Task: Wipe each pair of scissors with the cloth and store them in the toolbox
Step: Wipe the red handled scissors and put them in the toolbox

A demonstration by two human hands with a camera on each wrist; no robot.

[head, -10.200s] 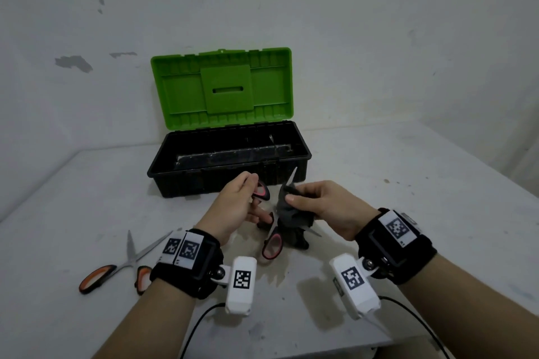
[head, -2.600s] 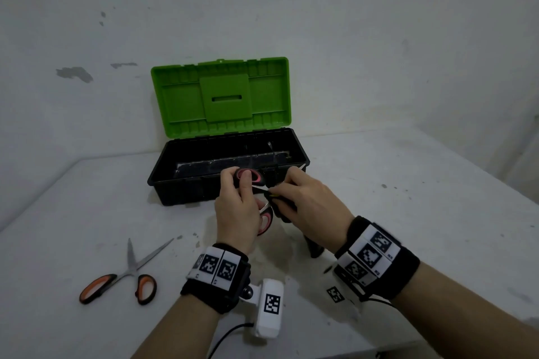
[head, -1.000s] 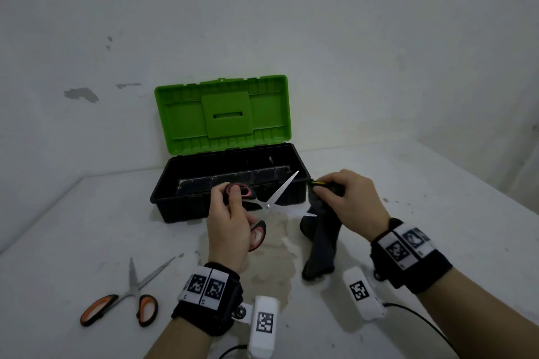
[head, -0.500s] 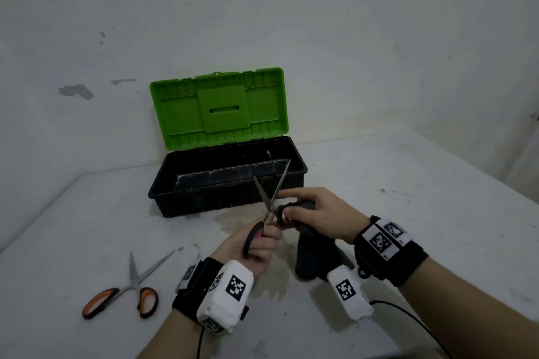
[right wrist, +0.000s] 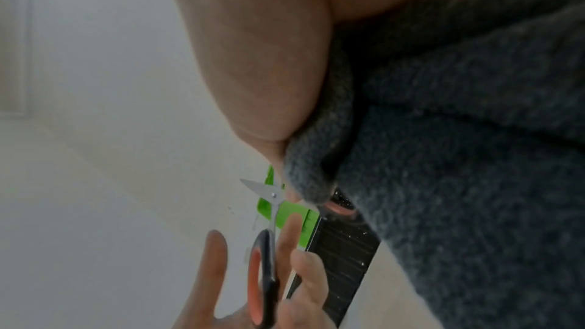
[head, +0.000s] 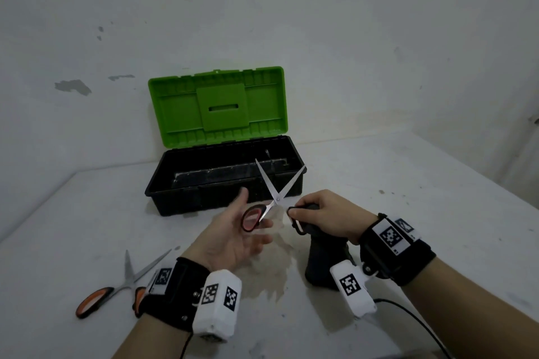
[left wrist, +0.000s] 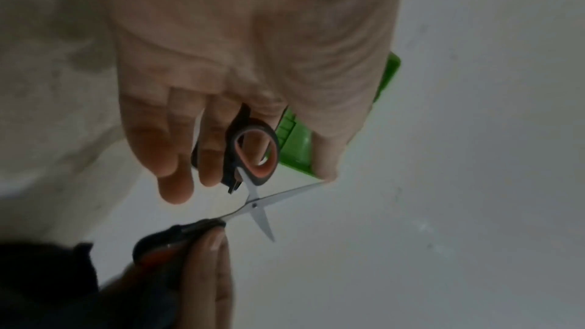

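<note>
A pair of scissors (head: pixel 277 199) with black and red handles hangs open in front of the toolbox (head: pixel 221 194), blades pointing up and away. My right hand (head: pixel 294 213) pinches one handle together with the dark grey cloth (head: pixel 323 256), whose lower end rests on the table. My left hand (head: pixel 255 210) lies palm up with its fingers spread, and the other handle loop rests against them. In the left wrist view the scissors (left wrist: pixel 253 205) are crossed wide. The cloth (right wrist: pixel 459 134) fills the right wrist view. A second pair of scissors (head: pixel 128 280), orange-handled, lies at the front left.
The toolbox's green lid (head: pixel 218 108) stands open against the back wall. A damp stain (head: pixel 274 265) marks the white table (head: pixel 408 183) between my hands. A black cable (head: pixel 408 318) trails off my right wrist. The table's front edge is close to my forearms.
My left hand has let go of its grip and turned palm up with fingers spread. The blades have swung wider apart. My right hand now pinches the other handle along with the cloth.
</note>
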